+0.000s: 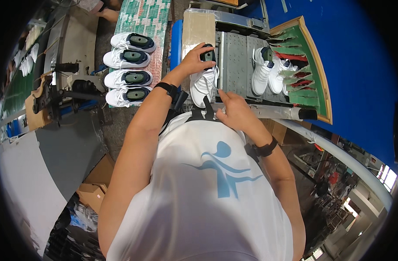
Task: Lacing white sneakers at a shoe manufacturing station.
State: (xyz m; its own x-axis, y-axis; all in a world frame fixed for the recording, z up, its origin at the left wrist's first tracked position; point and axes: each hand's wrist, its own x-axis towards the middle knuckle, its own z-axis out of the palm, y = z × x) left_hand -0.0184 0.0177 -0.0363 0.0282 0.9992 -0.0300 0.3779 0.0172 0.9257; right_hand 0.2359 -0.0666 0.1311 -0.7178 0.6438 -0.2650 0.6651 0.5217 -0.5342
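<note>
A white sneaker [202, 89] with a dark lining sits toe toward me on the work surface in front of me. My left hand [193, 60] is closed round its heel end, fingers and thumb on either side of the dark collar. On the shoe's right side, a white shoelace [214, 84] runs out to the index fingertip of my right hand [234, 108]. The fingers of that hand are bent round the lace's end, which they partly hide, while the thumb stands apart below. Both wrists carry black bands.
Several white sneakers [128, 78] lie in a column on a green-and-white patterned board [140, 15] to the left. At right, more white sneakers [262, 76] stand on a grey slatted conveyor [238, 65], before a wood-framed opening with green strips [301, 65]. Tan cardboard [199, 28] lies beyond my left hand.
</note>
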